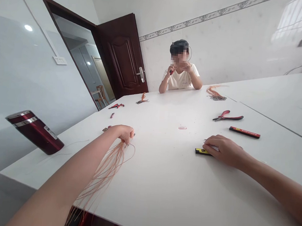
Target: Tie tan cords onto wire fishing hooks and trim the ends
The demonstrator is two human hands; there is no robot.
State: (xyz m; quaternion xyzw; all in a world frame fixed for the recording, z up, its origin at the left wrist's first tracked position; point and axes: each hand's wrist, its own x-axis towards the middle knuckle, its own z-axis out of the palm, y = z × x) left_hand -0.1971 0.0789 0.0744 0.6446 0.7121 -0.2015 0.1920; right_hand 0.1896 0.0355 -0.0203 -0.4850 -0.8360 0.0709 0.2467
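My left hand (pixel 124 133) is shut on a bunch of thin orange wires (pixel 104 172) that hang past the table edge towards me. My right hand (pixel 222 150) lies curled on the white table (pixel 161 183), its fingertips just above a yellow and black strip (pixel 202 151). Whether those fingers pinch anything small is hidden. Beyond that hand lie red-handled pliers (pixel 227 116) and a red and black bar (pixel 244 132). Farther back is a bundle of orange wires with dark ends (pixel 215 93).
A maroon steel flask (pixel 34 131) lies near the left table edge. Smaller pliers (pixel 116 106) and a small wire bundle (pixel 142 99) sit farther along. Across the table, a seated person (pixel 181 73) holds a red-handled tool near their face. A dark wooden door (pixel 121 55) stands open behind.
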